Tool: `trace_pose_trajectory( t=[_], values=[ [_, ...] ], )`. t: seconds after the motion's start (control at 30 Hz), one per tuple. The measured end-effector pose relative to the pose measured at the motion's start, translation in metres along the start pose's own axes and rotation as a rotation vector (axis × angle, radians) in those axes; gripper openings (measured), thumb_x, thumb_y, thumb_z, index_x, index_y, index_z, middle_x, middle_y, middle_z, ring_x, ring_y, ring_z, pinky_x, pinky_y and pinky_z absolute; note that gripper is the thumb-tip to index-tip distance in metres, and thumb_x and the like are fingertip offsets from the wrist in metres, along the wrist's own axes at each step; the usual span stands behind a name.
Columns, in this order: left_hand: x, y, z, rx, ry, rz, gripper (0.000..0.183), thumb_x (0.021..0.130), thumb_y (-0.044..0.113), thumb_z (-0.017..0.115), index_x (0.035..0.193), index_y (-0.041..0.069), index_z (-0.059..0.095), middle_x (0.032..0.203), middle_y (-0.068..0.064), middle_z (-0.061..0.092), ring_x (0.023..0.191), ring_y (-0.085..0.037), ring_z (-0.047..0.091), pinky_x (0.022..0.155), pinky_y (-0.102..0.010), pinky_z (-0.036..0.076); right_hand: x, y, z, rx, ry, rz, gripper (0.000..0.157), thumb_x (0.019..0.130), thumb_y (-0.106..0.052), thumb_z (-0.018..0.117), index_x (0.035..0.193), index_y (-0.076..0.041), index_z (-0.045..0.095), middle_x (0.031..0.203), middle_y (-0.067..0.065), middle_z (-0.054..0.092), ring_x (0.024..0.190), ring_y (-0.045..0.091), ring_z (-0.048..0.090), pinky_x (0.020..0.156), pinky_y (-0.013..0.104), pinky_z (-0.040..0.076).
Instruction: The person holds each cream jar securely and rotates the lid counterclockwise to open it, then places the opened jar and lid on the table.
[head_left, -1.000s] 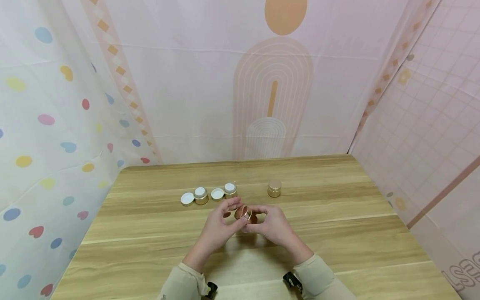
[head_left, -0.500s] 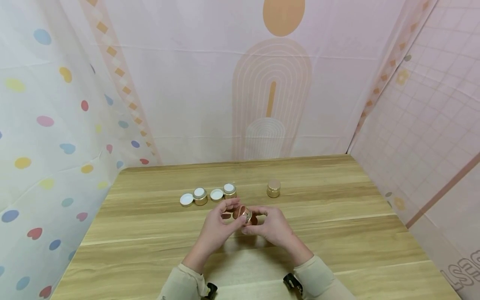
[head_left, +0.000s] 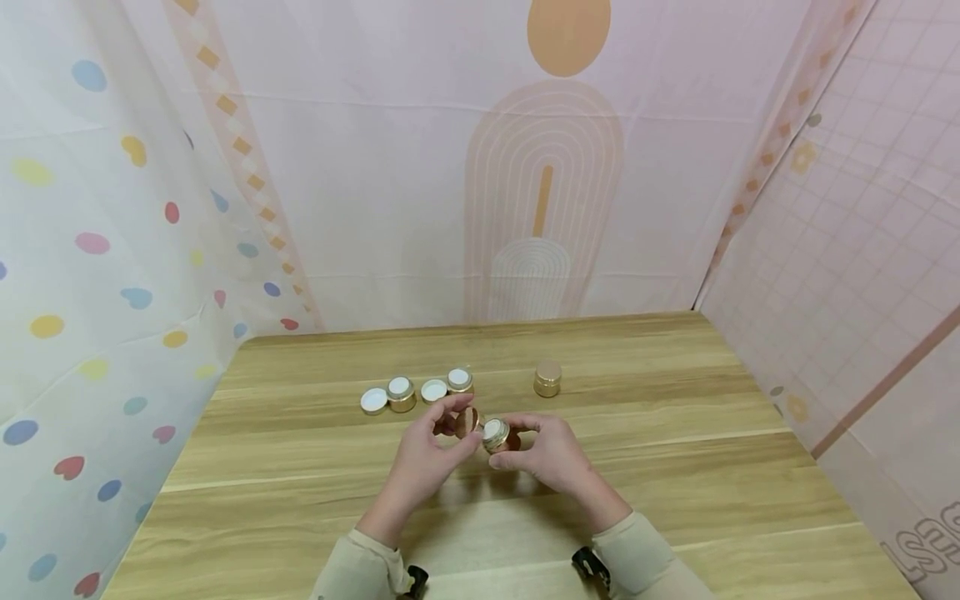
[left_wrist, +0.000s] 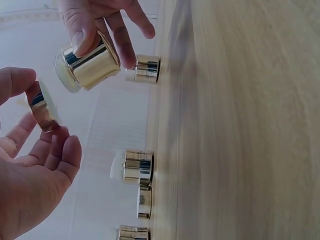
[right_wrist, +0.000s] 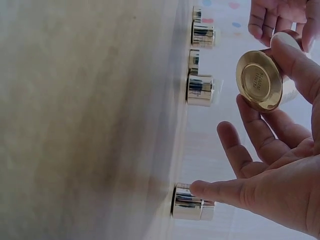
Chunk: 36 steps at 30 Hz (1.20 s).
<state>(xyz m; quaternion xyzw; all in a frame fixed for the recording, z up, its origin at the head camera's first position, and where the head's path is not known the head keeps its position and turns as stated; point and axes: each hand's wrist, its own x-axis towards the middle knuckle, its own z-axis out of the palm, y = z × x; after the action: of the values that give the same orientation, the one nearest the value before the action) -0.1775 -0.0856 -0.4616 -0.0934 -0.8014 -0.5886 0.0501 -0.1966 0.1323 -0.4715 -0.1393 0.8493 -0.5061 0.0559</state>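
Observation:
My left hand (head_left: 426, 454) pinches a gold lid (left_wrist: 43, 107) by its edge, thumb on one side and fingers on the other. Just to the right, my right hand (head_left: 553, 454) grips a small gold jar (left_wrist: 95, 64) between thumb and fingers, tilted above the table. The jar's top shows a white inner cover (head_left: 493, 430), and its stamped base (right_wrist: 259, 81) faces the right wrist camera. Lid and jar are apart, with a narrow gap between them in the left wrist view.
Two uncapped gold jars, a left one (head_left: 402, 395) and a right one (head_left: 460, 381), stand behind the hands. Beside them lie two upturned lids, one farther left (head_left: 374, 401) and one between the jars (head_left: 433, 390). A capped jar (head_left: 548, 379) stands right on the wooden table (head_left: 675, 500).
The lid has come off the jar in my hands. My left hand has moved slightly left with the lid, and the jar's white inner cover now shows.

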Motion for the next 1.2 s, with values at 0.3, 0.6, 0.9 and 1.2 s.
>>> trace_pose_trajectory(
  t=[0.3,0.6,0.9,1.2],
  values=[
    [0.000,-0.008,0.001,0.059,0.029,0.095,0.047,0.087,0.001,0.081,0.132,0.013,0.073,0.119,-0.009,0.069,0.102,-0.020,0.069,0.097,-0.034,0.061,0.000,-0.001,-0.003,-0.002,0.009,0.050,0.055,0.078,-0.025,0.098,0.128,-0.014,0.078,0.126,0.005,0.079,0.128,0.029,0.067,0.118,0.065,0.044],
    [0.001,-0.009,-0.001,0.107,0.020,0.005,0.038,0.086,0.008,0.086,0.122,0.015,0.073,0.119,-0.007,0.075,0.114,-0.024,0.071,0.111,-0.053,0.054,0.004,-0.001,-0.009,0.006,0.033,0.058,0.053,0.079,-0.023,0.096,0.127,-0.009,0.077,0.115,0.002,0.081,0.115,0.021,0.069,0.112,0.055,0.050],
    [0.004,-0.009,-0.003,0.326,0.080,0.024,0.027,0.081,0.016,0.090,0.102,0.019,0.074,0.108,0.000,0.078,0.115,-0.033,0.066,0.104,-0.052,0.052,0.011,0.001,-0.012,-0.014,0.066,0.029,0.046,0.080,-0.021,0.091,0.121,-0.008,0.072,0.116,0.005,0.077,0.123,0.028,0.068,0.110,0.055,0.053],
    [0.013,-0.010,-0.002,0.626,0.110,0.094,0.025,0.077,0.028,0.094,0.089,0.022,0.073,0.099,0.002,0.079,0.111,-0.033,0.064,0.100,-0.052,0.044,0.022,0.003,-0.015,-0.117,0.114,0.067,0.050,0.079,-0.024,0.094,0.121,-0.009,0.071,0.119,0.008,0.075,0.120,0.029,0.067,0.106,0.052,0.055]
  ],
)
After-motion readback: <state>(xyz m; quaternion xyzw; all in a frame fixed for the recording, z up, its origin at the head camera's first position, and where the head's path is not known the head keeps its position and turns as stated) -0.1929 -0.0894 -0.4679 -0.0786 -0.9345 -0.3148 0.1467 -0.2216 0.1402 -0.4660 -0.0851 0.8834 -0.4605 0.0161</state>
